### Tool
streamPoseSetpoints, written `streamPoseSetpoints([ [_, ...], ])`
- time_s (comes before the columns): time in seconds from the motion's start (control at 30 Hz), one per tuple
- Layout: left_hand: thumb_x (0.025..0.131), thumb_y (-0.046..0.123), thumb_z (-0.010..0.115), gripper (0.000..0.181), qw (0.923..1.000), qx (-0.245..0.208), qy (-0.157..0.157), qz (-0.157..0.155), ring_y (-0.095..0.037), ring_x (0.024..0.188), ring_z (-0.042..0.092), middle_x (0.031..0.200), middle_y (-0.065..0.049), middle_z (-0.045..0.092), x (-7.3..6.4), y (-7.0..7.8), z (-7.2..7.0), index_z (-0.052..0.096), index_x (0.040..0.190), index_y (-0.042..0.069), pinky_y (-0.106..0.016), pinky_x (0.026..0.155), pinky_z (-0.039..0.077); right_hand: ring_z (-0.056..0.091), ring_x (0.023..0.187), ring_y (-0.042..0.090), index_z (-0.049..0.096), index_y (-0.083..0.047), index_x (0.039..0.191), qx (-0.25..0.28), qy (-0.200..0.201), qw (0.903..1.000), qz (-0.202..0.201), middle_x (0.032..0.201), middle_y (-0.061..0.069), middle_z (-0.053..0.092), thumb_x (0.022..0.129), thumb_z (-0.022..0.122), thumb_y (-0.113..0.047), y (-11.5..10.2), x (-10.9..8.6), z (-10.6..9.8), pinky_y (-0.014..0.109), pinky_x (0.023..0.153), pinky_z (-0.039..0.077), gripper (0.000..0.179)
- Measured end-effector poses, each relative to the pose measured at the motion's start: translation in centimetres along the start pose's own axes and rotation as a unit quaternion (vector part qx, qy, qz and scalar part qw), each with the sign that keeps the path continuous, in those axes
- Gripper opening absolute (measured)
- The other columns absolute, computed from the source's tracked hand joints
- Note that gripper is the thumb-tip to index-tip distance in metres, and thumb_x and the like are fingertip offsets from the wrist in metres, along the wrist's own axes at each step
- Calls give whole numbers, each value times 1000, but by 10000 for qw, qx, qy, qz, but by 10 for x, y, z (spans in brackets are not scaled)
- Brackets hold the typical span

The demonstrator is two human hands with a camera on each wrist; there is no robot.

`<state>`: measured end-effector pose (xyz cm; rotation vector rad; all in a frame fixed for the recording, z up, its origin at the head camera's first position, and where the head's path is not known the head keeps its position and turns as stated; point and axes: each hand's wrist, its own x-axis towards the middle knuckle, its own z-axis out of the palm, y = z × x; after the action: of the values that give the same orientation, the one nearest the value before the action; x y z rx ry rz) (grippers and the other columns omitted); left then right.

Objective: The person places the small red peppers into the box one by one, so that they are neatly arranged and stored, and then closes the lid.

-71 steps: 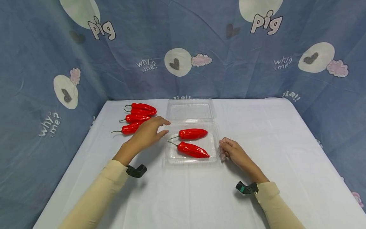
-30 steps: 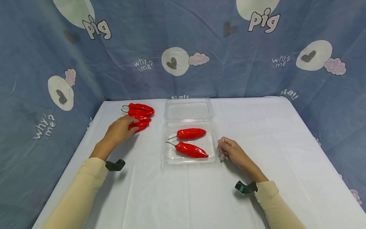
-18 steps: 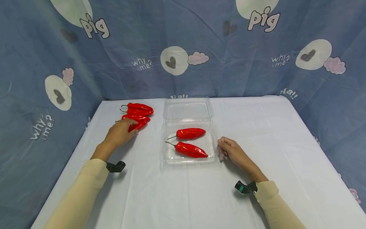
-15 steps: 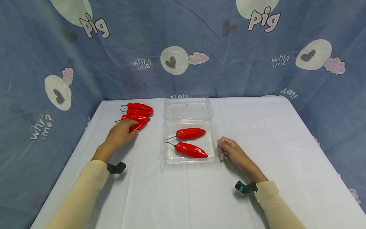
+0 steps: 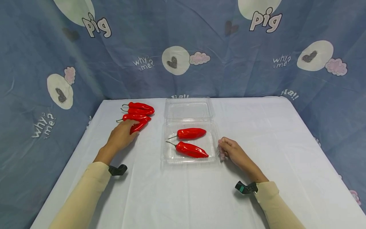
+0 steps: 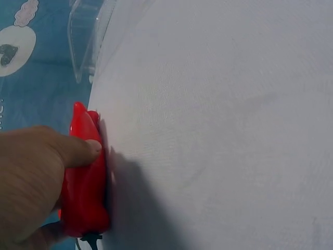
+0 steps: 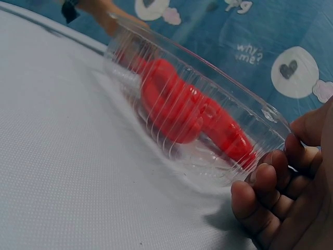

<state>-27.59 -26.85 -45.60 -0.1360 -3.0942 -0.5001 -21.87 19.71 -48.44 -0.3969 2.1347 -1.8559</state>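
At the left of the head view, my left hand (image 5: 121,135) grips the nearest red chili pepper (image 5: 139,126) of a small group. In the left wrist view the thumb lies along that pepper's body, its green stem pointing down. My right hand (image 5: 233,150) pinches the right rim of a clear plastic clamshell box (image 5: 186,161). Two red chili peppers lie side by side in its base, the farther pepper (image 5: 191,133) and the nearer pepper (image 5: 191,149). From the right wrist view, the fingers (image 7: 265,177) are at the edge of the box's ribbed wall.
Several more red peppers lie just beyond my left hand, among them the farthest pepper (image 5: 140,105). The box's lid (image 5: 188,109) is folded back toward the rear of the white table (image 5: 271,133). A blue printed curtain (image 5: 123,79) hangs behind and at both sides.
My left hand has moved left from beside the box to the pepper group and taken hold of the nearest pepper, which has turned slightly. My right hand stays on the box's rim.
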Motion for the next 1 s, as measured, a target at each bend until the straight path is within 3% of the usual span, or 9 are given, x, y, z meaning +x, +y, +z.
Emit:
streamPoseSetpoints([
  [0.73, 92, 24, 74, 62, 9995, -285, 81, 53, -41, 133, 44, 145, -19, 50, -7, -3, 1, 49, 146, 8, -60, 100, 48, 51, 62, 13, 44, 9, 89, 5, 58, 10000, 76, 74, 5, 49, 109, 43, -23, 1, 1, 1, 24, 58, 40, 37],
  [1.0, 92, 22, 74, 58, 9985, -453, 243, 211, -40, 129, 48, 142, -18, 54, -11, -1, -3, 52, 143, 6, -59, 102, 47, 52, 63, 13, 42, 8, 88, 8, -16, 10000, 27, 74, 4, 49, 109, 43, -22, -1, 0, 0, 25, 58, 42, 37],
])
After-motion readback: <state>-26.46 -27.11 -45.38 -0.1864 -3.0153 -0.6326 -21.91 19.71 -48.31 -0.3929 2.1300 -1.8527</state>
